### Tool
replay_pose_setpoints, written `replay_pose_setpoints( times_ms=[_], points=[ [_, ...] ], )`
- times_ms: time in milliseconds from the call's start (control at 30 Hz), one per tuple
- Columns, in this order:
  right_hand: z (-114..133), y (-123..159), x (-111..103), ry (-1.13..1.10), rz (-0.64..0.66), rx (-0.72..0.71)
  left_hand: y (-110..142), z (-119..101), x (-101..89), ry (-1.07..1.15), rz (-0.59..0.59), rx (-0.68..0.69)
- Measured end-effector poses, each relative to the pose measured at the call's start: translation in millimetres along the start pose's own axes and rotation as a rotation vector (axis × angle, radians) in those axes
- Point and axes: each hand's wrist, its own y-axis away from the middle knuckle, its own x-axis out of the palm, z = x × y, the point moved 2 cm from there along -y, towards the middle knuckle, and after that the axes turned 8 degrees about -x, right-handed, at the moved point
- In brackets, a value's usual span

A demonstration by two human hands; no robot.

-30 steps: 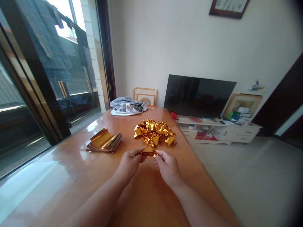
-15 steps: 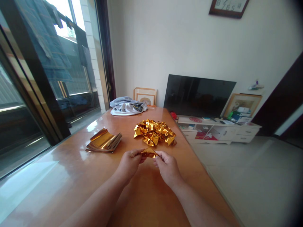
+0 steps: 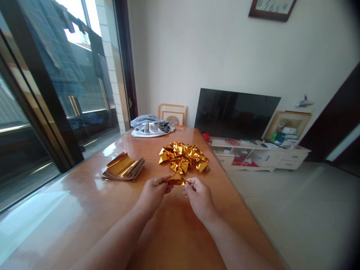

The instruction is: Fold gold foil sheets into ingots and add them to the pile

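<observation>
A small folded piece of gold foil paper [image 3: 176, 180] is stretched between my two hands, just above the table. My left hand [image 3: 155, 191] pinches its left end, thumb on top. On the other side, the right end is gripped between thumb and fingers of my right hand [image 3: 199, 195]. Directly beyond the hands lies a heap of folded gold foil pieces [image 3: 184, 156]. To the left rests a stack of gold foil sheets [image 3: 123, 167], its upper sheets curling up at the edges.
The glossy wooden table [image 3: 92, 221] runs away from me. At its far end lies a bundle of grey cloth [image 3: 152, 126] before leaning picture frames [image 3: 172, 114]. A television [image 3: 237, 114] stands on a white cabinet [image 3: 272, 158] to the right. A glass sliding door [image 3: 56, 93] is at left.
Both hands keep their pinch on the gold foil paper. The paper has tilted slightly between them, and the left fingers have shifted a touch upward. The heap and stack stay put.
</observation>
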Motion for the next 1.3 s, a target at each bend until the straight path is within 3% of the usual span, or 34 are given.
replay_pose_setpoints(
  times_ms=[200, 533, 800, 967, 1300],
  points=[
    [0.5, -0.3, -1.0, 0.000, 0.019, -0.018, 1.4, -0.6, 1.5, -0.062, 0.050, 0.019],
    [1.2, -2.8, -5.1, -0.038, 0.034, 0.019, 1.1, -4.0, -5.2, -0.014, 0.015, -0.079],
    [6.2, -6.3, -8.8, 0.047, 0.067, -0.077, 1.6, -4.9, -9.2, 0.025, 0.078, -0.152],
    [16.4, -4.0, -4.7, -0.013, 0.183, -0.099, 0.9, -3.9, -10.2, 0.062, 0.109, -0.206],
    [19.7, -2.1, -2.1, -0.169, 0.210, -0.033, -0.1, -2.2, -11.7, 0.007, 0.103, -0.255]
  ],
)
